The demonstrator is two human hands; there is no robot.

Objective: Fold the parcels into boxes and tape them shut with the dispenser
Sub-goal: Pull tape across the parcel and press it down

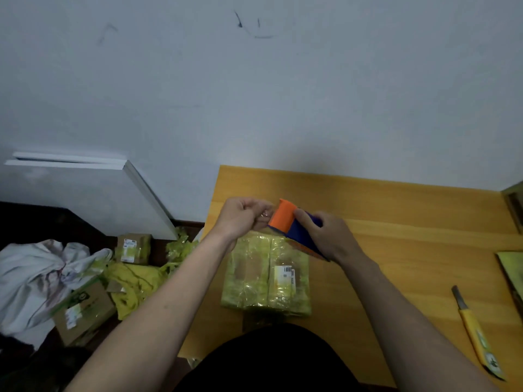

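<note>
Head view. The right hand [329, 236] grips the tape dispenser [294, 226], fingers curled over its dark blue body, the orange roller end pointing left. The left hand [240, 217] is curled, its fingertips [261, 210] pinching the free end of clear tape [266, 215] at the orange end; the two hands are held close together above the far edge of the parcel [266, 274].

The parcel lies on the wooden surface [396, 222], directly below the hands and just in front of the person's dark-clothed torso. It is a flat brown cardboard package wound in glossy yellow-green tape, with a white barcode label [285, 275] on its right half.

To the right on the surface, well apart from the parcel, lies a utility knife [475, 332] with a yellow handle and an exposed blade pointing away from the person. A greenish flat item [512, 267] is cut by the right edge of the frame; it cannot be identified.

On the floor to the left: two taped cardboard boxes, one near the wall [133, 248] and one nearer [85, 312]; yellow scraps [135, 284] between them; a crumpled white cloth [36, 281]. A white board [85, 193] leans against the wall.
</note>
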